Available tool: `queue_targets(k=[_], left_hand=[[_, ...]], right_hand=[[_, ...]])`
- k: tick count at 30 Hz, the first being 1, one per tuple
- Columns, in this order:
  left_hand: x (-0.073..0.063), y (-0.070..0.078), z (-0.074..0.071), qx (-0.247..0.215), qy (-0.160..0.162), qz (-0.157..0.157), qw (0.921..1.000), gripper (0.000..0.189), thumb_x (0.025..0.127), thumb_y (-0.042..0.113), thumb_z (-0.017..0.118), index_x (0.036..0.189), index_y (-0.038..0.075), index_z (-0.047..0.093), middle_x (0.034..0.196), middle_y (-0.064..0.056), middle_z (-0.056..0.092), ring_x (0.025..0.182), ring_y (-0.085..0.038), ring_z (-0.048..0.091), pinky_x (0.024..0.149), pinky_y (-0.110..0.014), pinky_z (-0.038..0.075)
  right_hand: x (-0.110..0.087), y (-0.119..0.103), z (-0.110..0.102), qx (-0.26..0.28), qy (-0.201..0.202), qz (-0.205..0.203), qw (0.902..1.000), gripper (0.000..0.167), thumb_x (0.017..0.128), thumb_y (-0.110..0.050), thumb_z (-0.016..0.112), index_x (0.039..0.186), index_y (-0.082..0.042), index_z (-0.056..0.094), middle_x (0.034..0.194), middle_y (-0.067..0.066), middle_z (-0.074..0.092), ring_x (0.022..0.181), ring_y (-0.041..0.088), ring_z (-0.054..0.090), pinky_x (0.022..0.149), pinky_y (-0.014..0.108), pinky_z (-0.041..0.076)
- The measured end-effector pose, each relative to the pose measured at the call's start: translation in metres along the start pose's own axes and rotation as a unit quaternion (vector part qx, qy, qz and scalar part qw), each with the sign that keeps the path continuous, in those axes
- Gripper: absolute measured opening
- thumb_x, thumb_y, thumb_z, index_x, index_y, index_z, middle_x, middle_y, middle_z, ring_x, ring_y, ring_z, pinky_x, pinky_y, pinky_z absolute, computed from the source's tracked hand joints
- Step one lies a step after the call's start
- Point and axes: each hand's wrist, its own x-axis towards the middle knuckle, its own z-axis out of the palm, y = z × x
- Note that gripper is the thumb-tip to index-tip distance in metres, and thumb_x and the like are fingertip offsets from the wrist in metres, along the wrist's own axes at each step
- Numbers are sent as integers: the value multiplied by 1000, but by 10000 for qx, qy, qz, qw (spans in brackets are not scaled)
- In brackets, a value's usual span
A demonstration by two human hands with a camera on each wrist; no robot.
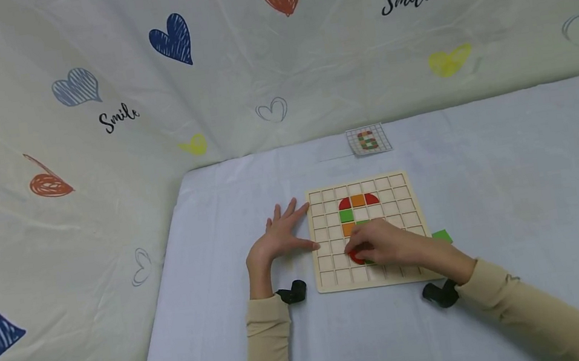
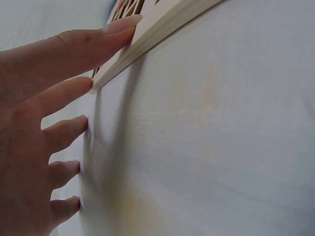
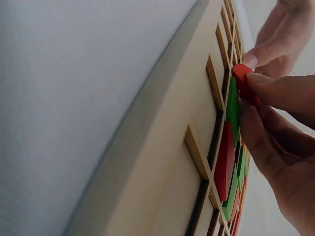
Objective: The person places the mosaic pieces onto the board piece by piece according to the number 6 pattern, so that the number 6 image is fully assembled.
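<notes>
A square wooden grid board (image 1: pixel 324 215) lies on the white-covered table, with red, orange and green tiles set into some cells. My right hand (image 1: pixel 386 244) pinches a red tile (image 3: pixel 242 81) between thumb and fingers, over the lower left part of the pattern. Right beside it in the right wrist view sits a green tile (image 3: pixel 232 105), followed by a red tile (image 3: pixel 225 164). My left hand (image 1: pixel 277 240) spreads its fingers at the board's left side. Its thumb touches the board's edge (image 2: pixel 155 32) and the index fingertip is right at the corner. The right hand hides part of the pattern.
A small pattern card (image 1: pixel 355 142) with a grid lies behind the board. One loose green tile (image 1: pixel 442 236) is on the cloth by the board's right edge. Black wrist cameras (image 1: pixel 297 291) sit at both cuffs. A patterned cloth (image 1: pixel 234 90) hangs behind the table.
</notes>
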Motion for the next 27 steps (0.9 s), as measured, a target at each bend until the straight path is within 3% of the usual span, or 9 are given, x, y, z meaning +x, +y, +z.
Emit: queue_targets(k=[7, 15, 22, 27], left_hand=[[0, 1, 0, -23, 32, 10, 10000, 97, 84, 37, 85, 164, 26, 31, 174, -4, 7, 159, -37, -12, 128, -60, -3], [-1, 2, -1, -46, 57, -9, 10000, 97, 83, 36, 85, 163, 26, 31, 174, -3, 8, 160, -36, -12, 128, -59, -3], [-1, 2, 0, -4, 36, -59, 10000, 96, 84, 35, 85, 163, 27, 31, 174, -3, 7, 160, -35, -12, 128, -58, -3], [-2, 3, 1, -1, 57, -46, 10000, 96, 84, 34, 85, 163, 26, 32, 174, -3, 8, 160, -36, -11, 128, -59, -2]], right_hand=[[0, -3, 3, -135, 27, 153, 9998, 17, 86, -5, 81, 104, -5, 80, 92, 0, 66, 78, 11, 54, 68, 21, 50], [0, -7, 8, -350, 52, 581, 9977, 11, 89, -7, 78, 99, -10, 76, 96, -2, 62, 84, 12, 52, 73, 24, 51], [-3, -9, 5, -344, 41, 588, 9977, 10, 90, -6, 76, 99, -10, 75, 98, 0, 63, 88, 14, 56, 78, 28, 54], [-15, -9, -3, -438, 265, 548, 9972, 13, 90, -8, 77, 103, -11, 76, 100, -1, 66, 88, 13, 58, 79, 29, 55]])
